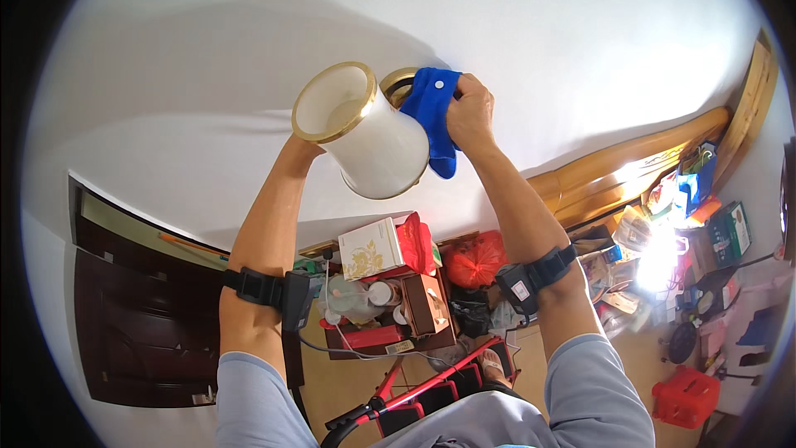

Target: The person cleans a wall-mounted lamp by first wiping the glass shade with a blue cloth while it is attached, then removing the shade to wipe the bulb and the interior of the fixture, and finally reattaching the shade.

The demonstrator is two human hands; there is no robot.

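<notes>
A wall lamp's white shade (385, 149) with gold-coloured rims juts from the pale wall, its wide mouth facing me. Behind it, part of a round gold-coloured wall mount (398, 79) shows. My right hand (472, 113) grips a blue cloth (437, 113) bearing a white round spot. The cloth hangs against the mount and the shade's right side. My left hand (306, 147) reaches behind the shade's left side; its fingers are hidden there, so its hold cannot be made out.
Below stands a red-framed stepladder (444, 376) with black treads and a foot on it. Boxes (373, 252), a red plastic bag (476, 259) and jars crowd the wall's base. A wooden headboard (622, 168) is at right, a dark door (143, 323) at left. Cables trail from both armbands.
</notes>
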